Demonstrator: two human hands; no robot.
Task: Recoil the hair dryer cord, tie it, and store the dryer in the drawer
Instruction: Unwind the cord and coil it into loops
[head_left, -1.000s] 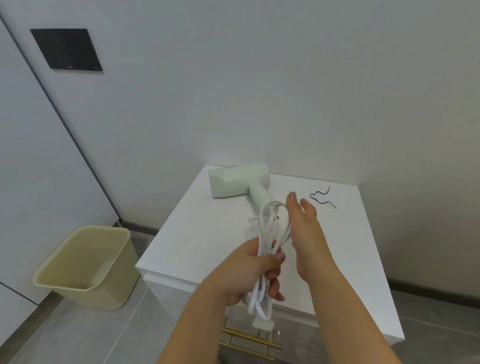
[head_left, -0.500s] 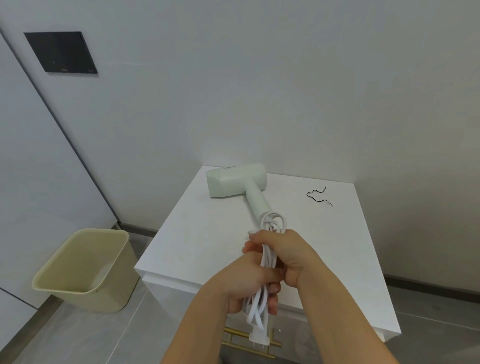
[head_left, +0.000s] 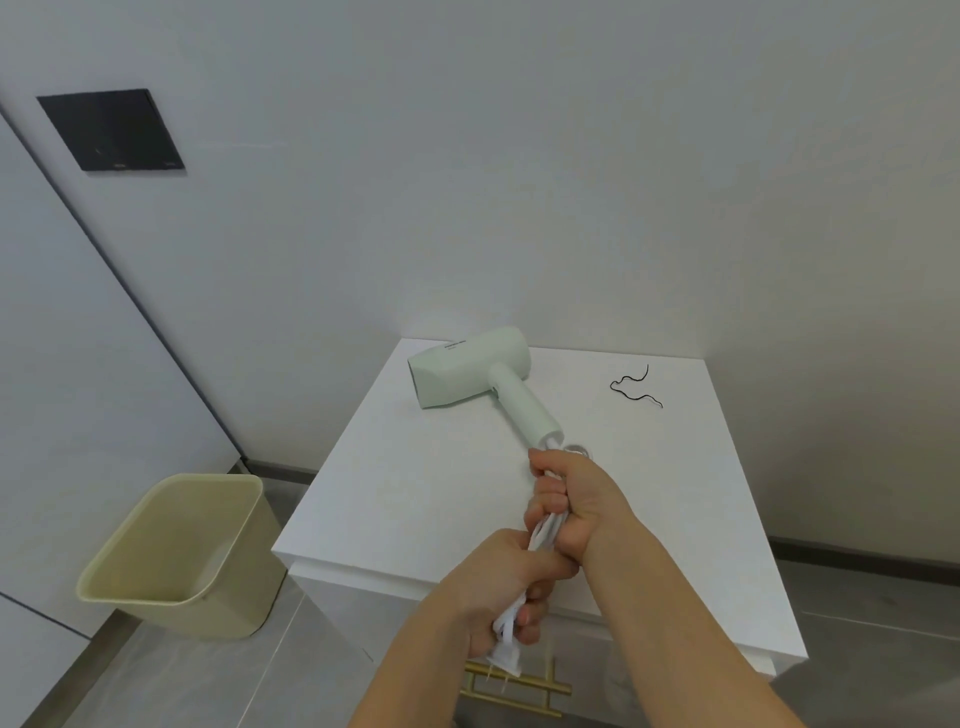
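Observation:
A pale green hair dryer lies on its side at the back of the white cabinet top, handle pointing toward me. Its white cord is gathered into a bundle of loops. My right hand grips the bundle's upper part just below the handle's end. My left hand grips the lower part, with the white plug sticking out below it. A thin black tie wire lies loose at the back right of the cabinet top.
A beige waste bin stands on the floor left of the cabinet. A brass drawer handle shows on the cabinet front below my hands. White walls close in behind and to the left; a black panel sits on the wall.
My right hand, open beside the loops a second ago, has closed around the bundle above my left hand. The bundle is now pulled straighter and lower, toward the cabinet's front edge.

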